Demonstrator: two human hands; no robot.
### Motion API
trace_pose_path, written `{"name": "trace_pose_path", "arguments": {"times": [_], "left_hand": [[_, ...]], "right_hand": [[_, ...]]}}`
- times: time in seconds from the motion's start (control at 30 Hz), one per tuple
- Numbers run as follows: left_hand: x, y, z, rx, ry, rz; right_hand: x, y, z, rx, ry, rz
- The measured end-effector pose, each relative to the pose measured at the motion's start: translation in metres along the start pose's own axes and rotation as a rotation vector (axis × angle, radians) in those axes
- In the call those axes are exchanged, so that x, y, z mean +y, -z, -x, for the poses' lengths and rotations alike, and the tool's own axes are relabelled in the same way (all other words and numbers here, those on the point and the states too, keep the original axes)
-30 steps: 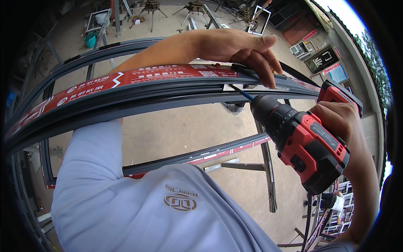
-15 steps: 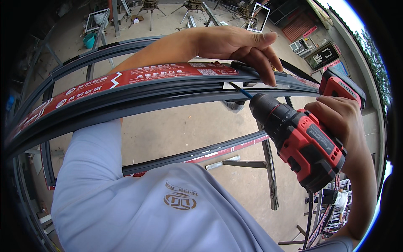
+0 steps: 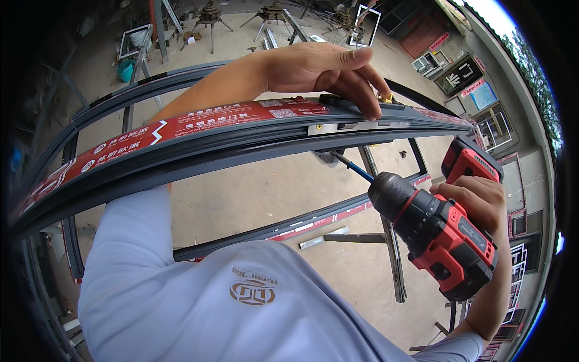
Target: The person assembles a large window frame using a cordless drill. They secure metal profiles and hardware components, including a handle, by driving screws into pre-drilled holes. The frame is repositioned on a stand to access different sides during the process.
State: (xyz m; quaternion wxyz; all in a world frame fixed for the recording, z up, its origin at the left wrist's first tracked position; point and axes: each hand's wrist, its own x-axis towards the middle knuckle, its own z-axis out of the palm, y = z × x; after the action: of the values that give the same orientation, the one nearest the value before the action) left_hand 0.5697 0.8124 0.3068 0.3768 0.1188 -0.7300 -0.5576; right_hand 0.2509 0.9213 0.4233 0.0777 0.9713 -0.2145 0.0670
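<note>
A dark grey metal window or door frame (image 3: 120, 166) with red printed film runs across in front of me. My left arm passes behind its bar, and my left hand (image 3: 338, 73) curls over the top, fingers on a black fitting (image 3: 330, 100). A small gold piece (image 3: 388, 97) shows by the fingertips. In the bar's groove lies a silver metal plate (image 3: 356, 126), with a brass-coloured screw head (image 3: 319, 127) at its left end. My right hand (image 3: 476, 196) grips a red and black cordless drill (image 3: 443, 232). Its blue bit (image 3: 360, 171) points up-left, below the bar and apart from the plate.
A lower frame bar (image 3: 283, 227) and a dark support leg (image 3: 395, 265) stand beneath. On the concrete floor farther off are a teal bucket (image 3: 125, 70), a metal tripod stand (image 3: 209, 17) and a white frame (image 3: 367, 25). Framed panels (image 3: 458, 75) lean along the right wall.
The drill has drawn back down from the plate, so its bit is off the bar. The screw head is now uncovered. My left hand keeps its place on the fitting; the view has shifted slightly.
</note>
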Motion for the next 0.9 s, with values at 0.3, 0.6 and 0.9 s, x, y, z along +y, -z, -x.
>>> {"name": "trace_pose_path", "arguments": {"times": [0.3,0.6,0.9], "left_hand": [[-0.029,0.028,-0.003,-0.111,-0.102,0.368],[-0.072,0.031,0.013,-0.171,-0.202,0.463],[-0.098,0.013,0.034,-0.039,-0.178,0.499]], "right_hand": [[-0.023,-0.138,0.114,0.149,-0.507,-0.654],[-0.103,-0.294,0.174,-0.036,-0.916,-1.133],[-0.176,-0.369,0.202,-0.05,-1.049,-1.237]]}}
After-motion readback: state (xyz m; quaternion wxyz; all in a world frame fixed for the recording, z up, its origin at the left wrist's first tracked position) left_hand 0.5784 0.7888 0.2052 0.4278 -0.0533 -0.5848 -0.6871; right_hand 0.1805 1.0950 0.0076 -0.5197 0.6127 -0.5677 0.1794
